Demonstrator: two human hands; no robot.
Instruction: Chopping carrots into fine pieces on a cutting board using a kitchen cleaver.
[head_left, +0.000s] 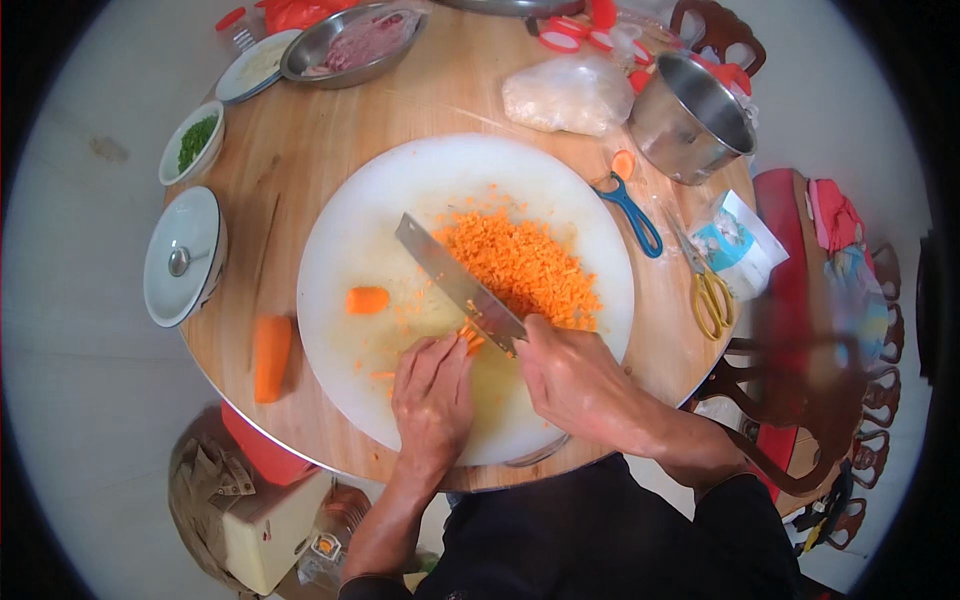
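Observation:
My right hand (574, 371) grips the handle of a cleaver (459, 281), its blade slanting up and left over a round white cutting board (352, 217). With bent fingers, my left hand (433, 394) presses a small bundle of carrot strips (472, 337) against the board, close beside the blade. Beyond the cleaver lies a heap of finely diced carrot (525, 262). A short carrot piece (367, 300) rests on the board's left side. Off the board, on the wooden table, is a longer peeled carrot (271, 358).
Left are a white bowl with a spoon (161, 277) and a bowl of chopped greens (169, 165). Behind stands a metal basin of meat (322, 79). Along the right are a blue peeler (637, 214), yellow-handled scissors (709, 300), a steel pot (675, 135) and a plastic bag (566, 94).

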